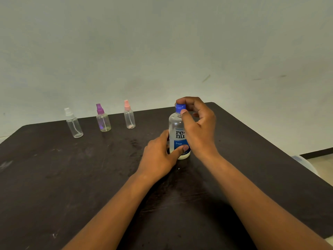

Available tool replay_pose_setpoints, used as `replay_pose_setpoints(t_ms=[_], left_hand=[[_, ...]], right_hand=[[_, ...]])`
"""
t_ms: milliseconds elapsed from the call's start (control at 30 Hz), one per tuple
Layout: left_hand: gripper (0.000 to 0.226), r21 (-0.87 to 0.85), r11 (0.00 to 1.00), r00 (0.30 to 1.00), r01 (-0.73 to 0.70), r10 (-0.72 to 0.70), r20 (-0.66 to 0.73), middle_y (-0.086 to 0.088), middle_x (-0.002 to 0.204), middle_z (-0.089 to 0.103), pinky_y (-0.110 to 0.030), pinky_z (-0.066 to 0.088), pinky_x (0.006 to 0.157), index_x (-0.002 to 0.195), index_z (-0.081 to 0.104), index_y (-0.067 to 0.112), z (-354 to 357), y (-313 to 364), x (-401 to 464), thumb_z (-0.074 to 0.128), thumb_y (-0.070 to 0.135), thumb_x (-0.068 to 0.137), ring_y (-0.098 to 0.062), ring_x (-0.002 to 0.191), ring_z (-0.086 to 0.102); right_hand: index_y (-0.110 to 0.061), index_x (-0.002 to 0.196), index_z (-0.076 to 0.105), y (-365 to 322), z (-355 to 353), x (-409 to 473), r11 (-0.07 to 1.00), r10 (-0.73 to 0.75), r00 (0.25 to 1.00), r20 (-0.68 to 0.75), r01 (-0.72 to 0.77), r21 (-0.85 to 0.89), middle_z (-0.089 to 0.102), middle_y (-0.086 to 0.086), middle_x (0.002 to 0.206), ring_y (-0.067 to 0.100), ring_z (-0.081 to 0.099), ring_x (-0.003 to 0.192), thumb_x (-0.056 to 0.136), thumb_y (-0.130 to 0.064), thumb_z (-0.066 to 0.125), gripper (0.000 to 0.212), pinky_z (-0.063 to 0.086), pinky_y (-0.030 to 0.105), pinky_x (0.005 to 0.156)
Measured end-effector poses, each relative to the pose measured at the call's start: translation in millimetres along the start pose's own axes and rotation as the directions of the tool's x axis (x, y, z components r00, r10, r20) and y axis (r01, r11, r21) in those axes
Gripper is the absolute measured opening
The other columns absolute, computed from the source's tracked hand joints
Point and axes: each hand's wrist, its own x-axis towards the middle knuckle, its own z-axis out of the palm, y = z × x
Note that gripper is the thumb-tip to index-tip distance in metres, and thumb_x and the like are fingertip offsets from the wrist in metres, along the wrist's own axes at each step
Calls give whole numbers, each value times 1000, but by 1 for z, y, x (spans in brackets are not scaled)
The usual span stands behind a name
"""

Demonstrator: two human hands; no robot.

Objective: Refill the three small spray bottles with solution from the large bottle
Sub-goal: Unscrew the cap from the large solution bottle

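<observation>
The large clear bottle (177, 131) with a blue and white label stands upright on the dark table (72, 177), right of centre. My left hand (158, 156) grips its lower body, thumb across the label. My right hand (198, 123) pinches its blue cap (180, 107) from above. Three small clear spray bottles stand in a row at the table's far edge: one with a white top (73, 126) on the left, one with a purple top (103, 120) in the middle, one with a pink top (129, 116) on the right. All three have their spray heads on.
A pale wall (162, 42) rises right behind the table's far edge. A round whitish object (304, 163) sits on the floor beyond the table's right edge, next to a dark skirting strip.
</observation>
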Motion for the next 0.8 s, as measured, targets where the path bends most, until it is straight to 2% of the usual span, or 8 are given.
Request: replay_pose_setpoints(t_ms=[100, 200, 267, 400, 467, 533, 600, 800], left_hand=[[54, 4, 1000, 1000, 1, -1, -4, 16, 116, 73, -25, 59, 89, 137, 56, 31, 0, 0, 0, 74, 48, 89, 3, 100, 70], [55, 6, 1000, 1000, -6, 6, 0, 12, 120, 74, -22, 57, 89, 139, 56, 29, 0, 1, 0, 73, 47, 89, 0, 102, 70], [56, 19, 1000, 1000, -7, 7, -2, 12, 120, 74, -21, 57, 88, 139, 55, 30, 0, 1, 0, 73, 48, 89, 0, 101, 70], [55, 40, 999, 1000, -9, 10, -13, 15, 116, 74, -32, 61, 89, 138, 56, 31, 0, 0, 0, 73, 51, 89, 1, 99, 71], [55, 42, 999, 1000, 3, -2, -9, 16, 116, 74, -31, 61, 90, 138, 55, 32, 0, -1, 1, 74, 50, 89, 2, 99, 70], [55, 38, 999, 1000, 5, -5, -3, 15, 116, 74, -29, 61, 90, 138, 56, 32, 0, -1, 1, 73, 49, 89, 2, 99, 70], [56, 45, 999, 1000, -4, 4, -3, 13, 118, 74, -27, 60, 90, 138, 56, 30, 0, 0, 1, 73, 49, 89, 1, 100, 70], [55, 71, 997, 1000, 0, 1, -15, 13, 117, 74, -31, 61, 89, 137, 56, 30, 1, -1, 1, 75, 51, 89, 0, 99, 70]], right_hand=[[-28, 104, 71, -2, -1, 0, 1000, 9, 1000, 14, -9, 10, 75, -13, 105, 7, 70, 102, 94, -10, 71, 20, 52, 13, 85], [-31, 105, 69, -1, 3, -1, 999, 1, 1000, 1, -1, -47, 71, -15, 105, 9, 67, 103, 91, -19, 79, 21, 52, 17, 87], [-34, 103, 68, 0, 4, 0, 999, 23, 1000, -12, -23, -43, 72, -16, 104, 10, 68, 102, 92, -15, 77, 23, 51, 20, 86], [-26, 104, 70, -2, 0, -1, 995, 64, 998, 29, -66, 72, 75, -9, 107, 12, 71, 103, 94, 1, 62, 30, 56, 25, 85], [-27, 103, 70, -4, -1, -1, 992, 82, 996, 43, -85, 90, 76, -9, 108, 10, 71, 101, 93, 0, 63, 30, 55, 20, 82], [-29, 104, 68, -5, 0, 0, 996, 75, 996, 52, -77, 40, 72, -11, 108, 6, 68, 100, 92, -8, 73, 24, 51, 11, 80], [-30, 104, 66, -4, 1, 0, 997, 71, 996, 45, -71, 8, 70, -12, 107, 4, 66, 99, 90, -16, 79, 24, 51, 10, 82], [-31, 98, 69, -6, -1, 2, 994, 95, 995, 34, -96, 47, 74, -12, 105, 5, 68, 99, 92, -3, 73, 29, 48, 7, 79]])
